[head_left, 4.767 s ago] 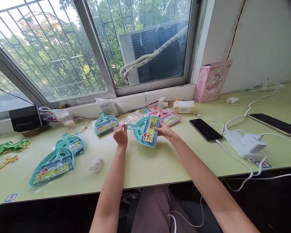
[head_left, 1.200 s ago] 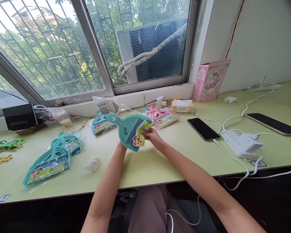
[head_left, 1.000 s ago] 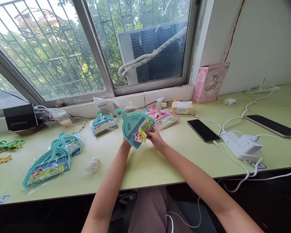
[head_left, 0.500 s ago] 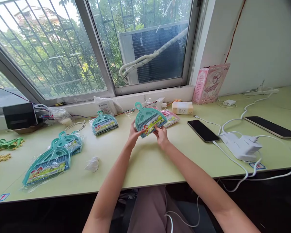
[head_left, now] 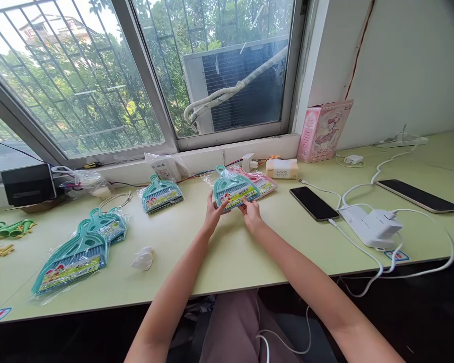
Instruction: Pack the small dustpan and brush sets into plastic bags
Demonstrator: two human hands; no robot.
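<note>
Both hands grip one teal dustpan-and-brush set [head_left: 232, 184] in clear wrap. My left hand [head_left: 214, 210] pinches its lower left corner, and my right hand [head_left: 250, 208] pinches its lower edge. Directly behind and to the right lies a pink set [head_left: 265, 185], partly covered by the teal one. A small stack of teal sets [head_left: 160, 194] rests left of my hands, near the window sill. Farther left, more wrapped teal sets [head_left: 75, 257] overlap on the table. A crumpled white tissue [head_left: 142, 258] lies between them and my left forearm.
On the green table [head_left: 234, 257] are a phone [head_left: 314, 203], a white power strip [head_left: 371, 227] with cables, a tablet [head_left: 418, 195], a face-tissue pack [head_left: 282, 169] and a pink box [head_left: 325, 131]. Green and yellow pieces [head_left: 9, 229] lie at the far left.
The teal set in my hands has come down and tilted back, closer to the pink set. Both hands still grip it. The view has shifted slightly.
</note>
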